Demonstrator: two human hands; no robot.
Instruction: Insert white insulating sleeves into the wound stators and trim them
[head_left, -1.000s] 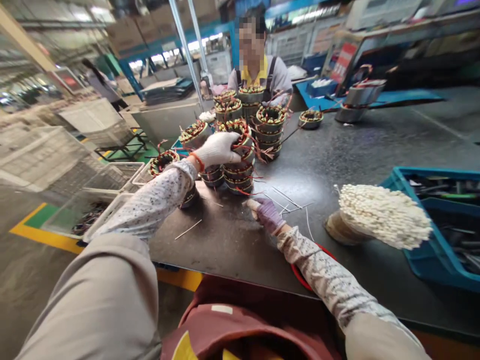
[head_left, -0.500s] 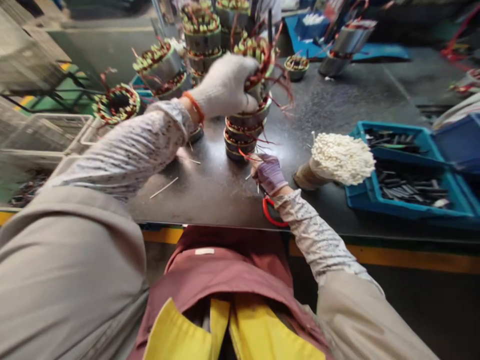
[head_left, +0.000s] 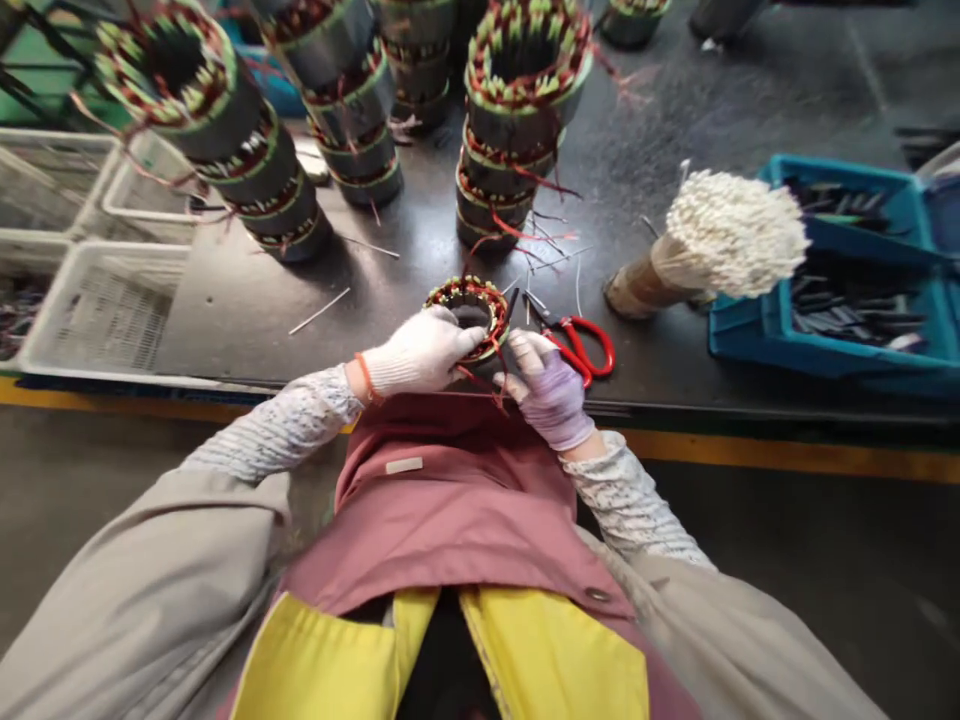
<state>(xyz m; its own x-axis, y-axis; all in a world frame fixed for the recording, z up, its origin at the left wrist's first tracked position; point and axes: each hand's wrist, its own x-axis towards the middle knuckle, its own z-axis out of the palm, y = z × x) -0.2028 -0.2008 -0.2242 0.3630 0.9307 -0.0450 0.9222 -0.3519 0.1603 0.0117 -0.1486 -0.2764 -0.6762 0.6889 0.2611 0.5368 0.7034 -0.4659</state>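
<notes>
A wound motor stator [head_left: 501, 312] with red wires and pale green insulation stands near the table's front edge. My left hand [head_left: 424, 352], in a white glove, is closed on its left side, thumb on the rim. At its right side, my right hand [head_left: 546, 385], in a purple and white glove, curls its fingers against the stator and its loose lead wires; the exact grip is partly hidden. Red-handled cutters [head_left: 589, 348] lie open-handled beside my right hand. Just behind stands a stack of stators [head_left: 517, 125] with dangling red leads.
More stator stacks [head_left: 255, 165] lean at the left and back. Right of the cutters stands a tilted bundle of white sticks or tubes [head_left: 731, 232]. Blue bins [head_left: 847, 362] hold dark sleeve-like pieces. White plastic baskets [head_left: 105, 305] are at the left, and a thin white stick [head_left: 320, 311] lies nearby.
My left hand has come down from the top of the middle stack to the table front, bringing a stator. My right hand has moved to the stator, uncovering the cutters. The view has tilted down.
</notes>
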